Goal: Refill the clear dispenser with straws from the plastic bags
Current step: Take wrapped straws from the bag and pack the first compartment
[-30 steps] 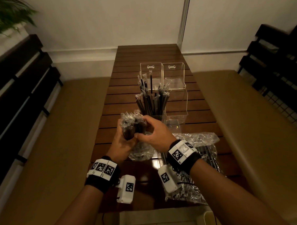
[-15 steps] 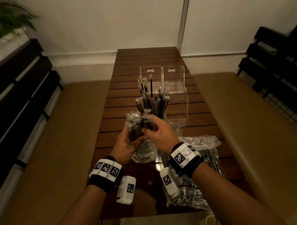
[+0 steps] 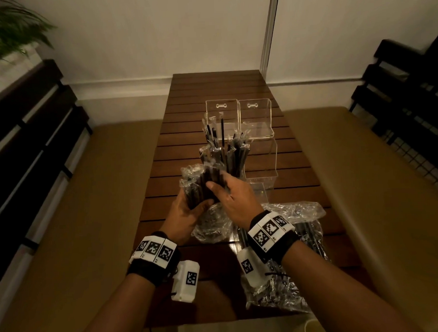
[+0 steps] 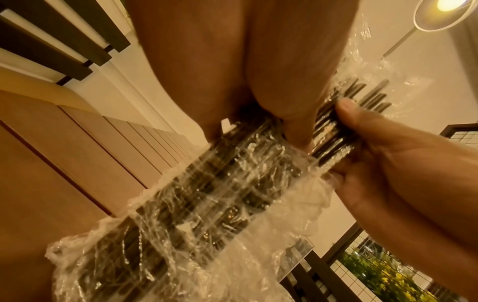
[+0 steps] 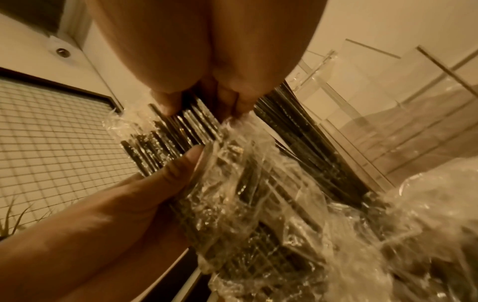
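A: Head view, against the frame one second back: both hands and the bag of straws (image 3: 204,189) sit higher and further toward 12 o'clock, now just short of the dispenser's near end. The table (image 3: 161,188) and the second bag (image 3: 299,240) have not shifted.

B: Grip state?

A: Left hand (image 3: 183,215) is wrapped round the bag from the 9 o'clock side, thumb across the front. Right hand (image 3: 233,199) has its fingers closed on the bare dark straw ends sticking out of the torn bag top; right thumb (image 4: 348,110) presses on them in the left wrist view. Left thumb (image 5: 186,161) lies on the plastic in the right wrist view. Neither hand is spread.

B: Containers?

A: Clear dispenser (image 3: 260,149) at 12 o'clock from the hands, two lids raised at the back. Its left compartment holds wrapped dark straws (image 3: 233,152) standing upright, some taller than the rest. The right compartment shows nothing I can make out. The held bag is part full. The second bag, at 5 o'clock under the right forearm, lies on the table with straws inside.
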### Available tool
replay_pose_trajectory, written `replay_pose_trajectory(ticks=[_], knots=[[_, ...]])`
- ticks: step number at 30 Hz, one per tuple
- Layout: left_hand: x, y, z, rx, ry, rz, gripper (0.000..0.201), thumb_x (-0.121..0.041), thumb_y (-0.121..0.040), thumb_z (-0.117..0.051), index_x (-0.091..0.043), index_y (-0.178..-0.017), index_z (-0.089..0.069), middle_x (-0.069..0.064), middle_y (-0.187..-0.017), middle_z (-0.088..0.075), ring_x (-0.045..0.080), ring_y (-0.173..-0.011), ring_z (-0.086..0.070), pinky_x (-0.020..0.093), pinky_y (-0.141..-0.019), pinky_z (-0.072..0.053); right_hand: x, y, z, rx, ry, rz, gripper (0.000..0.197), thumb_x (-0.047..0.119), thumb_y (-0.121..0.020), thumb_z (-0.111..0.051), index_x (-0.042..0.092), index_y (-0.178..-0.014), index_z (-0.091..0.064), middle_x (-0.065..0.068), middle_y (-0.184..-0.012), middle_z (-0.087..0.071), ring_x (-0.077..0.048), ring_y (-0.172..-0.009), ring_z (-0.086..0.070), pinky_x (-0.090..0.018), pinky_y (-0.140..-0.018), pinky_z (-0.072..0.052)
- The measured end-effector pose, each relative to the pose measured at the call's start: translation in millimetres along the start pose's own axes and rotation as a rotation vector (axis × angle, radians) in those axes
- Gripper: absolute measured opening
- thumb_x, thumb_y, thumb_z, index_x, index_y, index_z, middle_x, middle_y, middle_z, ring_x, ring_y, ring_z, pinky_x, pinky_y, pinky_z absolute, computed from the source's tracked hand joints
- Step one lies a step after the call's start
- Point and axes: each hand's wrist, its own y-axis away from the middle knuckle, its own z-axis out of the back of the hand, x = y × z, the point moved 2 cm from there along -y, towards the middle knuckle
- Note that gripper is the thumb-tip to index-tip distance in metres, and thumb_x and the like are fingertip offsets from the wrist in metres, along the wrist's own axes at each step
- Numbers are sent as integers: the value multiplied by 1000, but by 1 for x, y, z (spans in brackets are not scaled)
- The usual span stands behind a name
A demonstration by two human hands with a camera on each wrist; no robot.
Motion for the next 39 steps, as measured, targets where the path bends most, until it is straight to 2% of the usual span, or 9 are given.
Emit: replay_pose_trajectory(ticks=[3, 8, 13, 17, 25, 31, 34, 37, 39], knots=[[0, 0, -1, 5, -66, -13, 77, -51, -75, -77, -15, -136, -48, 8, -128, -64, 24, -121, -61, 56, -103, -47, 8, 0, 0, -52, -26, 29, 30, 33, -101, -48, 19, -126, -59, 9, -107, -67, -6, -102, -64, -24, -89, -54], [8, -3, 0, -10, -4, -8, 71, -43, -78, -79, -19, -137, -47, 13, -133, -59, 33, -126, -56, 64, -104, -41, 16, -5, -1, -99, -32, 86, 26, 35, -101, -47, 22, -122, -54, 4, -106, -67, -10, -101, -65, -41, -88, -56], [9, -3, 1, -26, -29, -38, 64, -42, -80, -77, -17, -133, -51, 16, -126, -63, 37, -118, -60, 67, -97, -45, 14, -2, -2, -61, 67, 154, 30, 25, -99, -55, 16, -127, -53, 0, -116, -62, -11, -107, -60, -36, -93, -52], [8, -3, 1, -25, -71, -63, 60, -47, -79, -77, -20, -128, -56, 17, -120, -66, 45, -109, -62, 72, -87, -47, 15, -4, 1, -82, 60, 138, 24, 30, -99, -54, 16, -118, -56, 1, -106, -66, -7, -99, -63, -35, -88, -54], [2, 0, -5, 24, -123, -104, 53, -31, -86, -67, -9, -133, -54, 9, -128, -65, 25, -120, -62, 58, -101, -47, 20, -6, -1, -181, -58, 120, 14, 30, -101, -45, 21, -112, -48, -3, -102, -62, -17, -95, -63, -46, -83, -57], [2, -1, -7, 30, -122, -113, 50, -28, -89, -66, -12, -135, -53, 9, -131, -63, 27, -124, -59, 60, -103, -44, 45, -20, 6, -276, -72, 208, 24, 40, -96, -44, 22, -111, -43, -9, -95, -65, -21, -87, -65, -31, -76, -56], [1, 0, -6, 25, -163, -121, 50, -33, -90, -65, -15, -136, -53, 7, -133, -62, 26, -125, -58, 59, -103, -45, 61, -26, 14, -346, -98, 247, 18, 36, -95, -49, 23, -105, -43, -16, -85, -62, -30, -74, -65, -39, -68, -58], [0, 0, -6, 31, -192, -111, 50, -37, -90, -66, -17, -134, -53, 4, -131, -63, 23, -123, -59, 58, -102, -46, 73, -34, 24, -426, -139, 212, 11, 32, -94, -58, 28, -96, -48, -9, -85, -60, -26, -73, -63, -44, -68, -59], [1, 0, -6, 27, -189, -103, 49, -37, -90, -66, -18, -133, -55, 3, -130, -64, 22, -122, -60, 57, -101, -47, 78, -40, 29, -429, -182, 197, 18, 39, -93, -56, 22, -95, -52, -4, -79, -58, -23, -66, -60, -46, -65, -58]])
